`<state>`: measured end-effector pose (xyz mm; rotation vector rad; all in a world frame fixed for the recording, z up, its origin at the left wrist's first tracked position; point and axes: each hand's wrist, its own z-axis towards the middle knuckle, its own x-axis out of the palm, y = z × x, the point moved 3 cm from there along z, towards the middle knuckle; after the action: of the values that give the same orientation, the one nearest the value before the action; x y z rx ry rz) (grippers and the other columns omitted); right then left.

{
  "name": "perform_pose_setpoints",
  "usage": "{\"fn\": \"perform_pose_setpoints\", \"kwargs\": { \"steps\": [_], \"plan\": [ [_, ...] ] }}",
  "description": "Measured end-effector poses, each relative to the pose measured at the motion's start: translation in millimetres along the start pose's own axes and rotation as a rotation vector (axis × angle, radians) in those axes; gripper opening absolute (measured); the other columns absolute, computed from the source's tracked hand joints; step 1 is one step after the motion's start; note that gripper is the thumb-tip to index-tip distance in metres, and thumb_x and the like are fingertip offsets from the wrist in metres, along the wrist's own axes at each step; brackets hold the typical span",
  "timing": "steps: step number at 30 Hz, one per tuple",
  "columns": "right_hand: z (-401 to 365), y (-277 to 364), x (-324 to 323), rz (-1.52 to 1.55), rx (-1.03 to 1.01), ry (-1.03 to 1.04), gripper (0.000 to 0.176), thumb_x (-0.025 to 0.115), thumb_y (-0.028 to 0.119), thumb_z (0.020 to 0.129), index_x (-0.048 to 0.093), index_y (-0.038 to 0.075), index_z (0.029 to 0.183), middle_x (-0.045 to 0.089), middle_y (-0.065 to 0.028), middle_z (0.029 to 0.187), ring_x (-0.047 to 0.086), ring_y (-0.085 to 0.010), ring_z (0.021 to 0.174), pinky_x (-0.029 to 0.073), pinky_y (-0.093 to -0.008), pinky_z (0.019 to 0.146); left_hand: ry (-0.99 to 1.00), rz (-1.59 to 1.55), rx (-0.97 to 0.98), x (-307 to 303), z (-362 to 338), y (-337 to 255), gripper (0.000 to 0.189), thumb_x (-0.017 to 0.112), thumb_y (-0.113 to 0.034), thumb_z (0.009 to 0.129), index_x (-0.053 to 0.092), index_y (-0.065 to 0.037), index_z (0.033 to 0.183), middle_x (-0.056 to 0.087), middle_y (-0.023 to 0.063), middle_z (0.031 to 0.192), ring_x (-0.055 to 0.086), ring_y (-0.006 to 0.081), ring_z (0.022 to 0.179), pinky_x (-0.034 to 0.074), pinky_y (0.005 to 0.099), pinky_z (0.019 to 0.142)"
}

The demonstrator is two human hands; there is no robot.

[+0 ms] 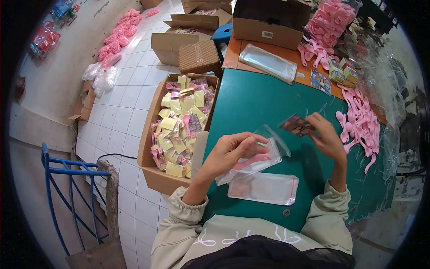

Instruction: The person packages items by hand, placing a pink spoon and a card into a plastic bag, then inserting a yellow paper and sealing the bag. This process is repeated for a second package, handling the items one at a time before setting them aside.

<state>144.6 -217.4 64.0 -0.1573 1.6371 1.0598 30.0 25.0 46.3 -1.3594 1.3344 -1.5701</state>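
My left hand (237, 150) holds a clear plastic bag (275, 145) by its edge, with a pink spoon (253, 161) showing inside. To the right, my right hand (322, 134) pinches a small printed card (295, 125), held above the green table (251, 98). Under the left hand and nearer my body, a stack of clear bags (264, 188) lies flat on the table. A loose heap of pink spoons (360, 121) is right of my right hand.
An open carton (152, 172) full of packed bags stands left of the table. At the back are another stack of clear bags (268, 62), a brown box (268, 33), card stacks (342, 71) and a bag of pink spoons (330, 22). A blue metal frame (71, 170) stands far left.
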Motion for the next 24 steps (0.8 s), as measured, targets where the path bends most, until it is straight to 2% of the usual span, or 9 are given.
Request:
{"fn": "perform_pose_setpoints", "kwargs": {
  "steps": [2, 3, 6, 9, 12, 15, 22, 23, 24],
  "plan": [
    [-7, 28, -14, 0.400, 0.131, -0.107, 0.028, 0.061, -0.006, 0.077, 0.053, 0.000, 0.103, 0.055, -0.0098, 0.096, 0.058, -0.0179, 0.081, 0.049, -0.0287, 0.066, 0.009, 0.015, -0.007, 1, 3, 7, 0.030, 0.040, -0.017, 0.098, 0.059, 0.005, 0.107, 0.066, 0.0137, 0.097, 0.065, 0.0168, 0.090, 0.051, 0.0263, 0.080],
    [-11, 42, -18, 0.598, 0.145, -0.179, 0.029, 0.057, -0.007, 0.081, 0.053, 0.001, 0.109, 0.057, -0.0067, 0.094, 0.058, -0.0091, 0.079, 0.049, -0.0220, 0.058, 0.015, 0.023, -0.011, 2, 4, 10, 0.030, 0.040, -0.017, 0.098, 0.059, 0.005, 0.107, 0.066, 0.0135, 0.096, 0.065, 0.0170, 0.090, 0.051, 0.0264, 0.080],
    [-21, 53, -27, 0.438, -0.051, -0.210, 0.027, 0.059, -0.006, 0.082, 0.055, 0.003, 0.108, 0.058, -0.0063, 0.094, 0.058, -0.0084, 0.081, 0.049, -0.0219, 0.060, 0.033, 0.101, 0.005, 5, 7, 10, 0.031, 0.040, -0.018, 0.098, 0.059, 0.005, 0.106, 0.066, 0.0127, 0.094, 0.064, 0.0173, 0.091, 0.051, 0.0268, 0.080],
    [-22, 70, -27, 0.522, 0.015, -0.328, 0.026, 0.062, -0.006, 0.079, 0.058, 0.001, 0.103, 0.059, -0.0063, 0.090, 0.059, -0.0090, 0.078, 0.048, -0.0224, 0.059, 0.028, 0.065, -0.022, 7, 9, 13, 0.030, 0.040, -0.017, 0.098, 0.059, 0.006, 0.106, 0.066, 0.0123, 0.092, 0.064, 0.0171, 0.091, 0.052, 0.0265, 0.080],
    [-22, 71, -26, 0.317, -0.058, -0.209, 0.024, 0.063, -0.006, 0.077, 0.060, 0.001, 0.100, 0.061, -0.0068, 0.087, 0.060, -0.0102, 0.073, 0.048, -0.0241, 0.058, -0.005, 0.113, -0.050, 8, 7, 9, 0.030, 0.042, -0.018, 0.097, 0.060, 0.005, 0.102, 0.066, 0.0110, 0.091, 0.065, 0.0170, 0.090, 0.051, 0.0263, 0.079],
    [-20, 85, -26, 0.203, -0.110, -0.145, 0.025, 0.064, -0.006, 0.076, 0.061, 0.001, 0.099, 0.061, -0.0081, 0.084, 0.061, -0.0139, 0.069, 0.048, -0.0259, 0.058, 0.007, 0.193, 0.004, 8, 9, 20, 0.030, 0.044, -0.020, 0.097, 0.061, 0.004, 0.101, 0.064, 0.0051, 0.083, 0.060, 0.0105, 0.078, 0.049, 0.0250, 0.073],
    [-15, 89, 3, 0.254, -0.103, 0.016, 0.023, 0.068, 0.002, 0.074, 0.059, 0.002, 0.096, 0.059, -0.0107, 0.080, 0.060, -0.0191, 0.064, 0.046, -0.0289, 0.056, 0.149, 0.559, -0.045, 21, 7, 14, 0.028, 0.050, -0.022, 0.094, 0.062, 0.002, 0.101, 0.062, 0.0083, 0.074, 0.055, 0.0083, 0.070, 0.045, 0.0256, 0.063],
    [-14, 90, 7, 0.262, -0.049, 0.057, 0.023, 0.069, 0.004, 0.074, 0.058, 0.002, 0.095, 0.059, -0.0108, 0.079, 0.060, -0.0196, 0.064, 0.046, -0.0297, 0.056, 0.092, 0.427, 0.183, 27, 7, 11, 0.025, 0.052, -0.023, 0.093, 0.061, -0.003, 0.105, 0.065, 0.0124, 0.073, 0.060, 0.0204, 0.059, 0.046, 0.0300, 0.058],
    [-13, 91, 10, 0.270, 0.006, 0.098, 0.023, 0.069, 0.006, 0.074, 0.058, 0.002, 0.093, 0.058, -0.0110, 0.078, 0.060, -0.0201, 0.063, 0.046, -0.0305, 0.056, 0.085, 0.424, 0.141, 27, 6, 13, 0.028, 0.052, -0.023, 0.092, 0.058, -0.004, 0.112, 0.065, 0.0130, 0.076, 0.060, 0.0180, 0.061, 0.046, 0.0293, 0.059]
  ]
}}
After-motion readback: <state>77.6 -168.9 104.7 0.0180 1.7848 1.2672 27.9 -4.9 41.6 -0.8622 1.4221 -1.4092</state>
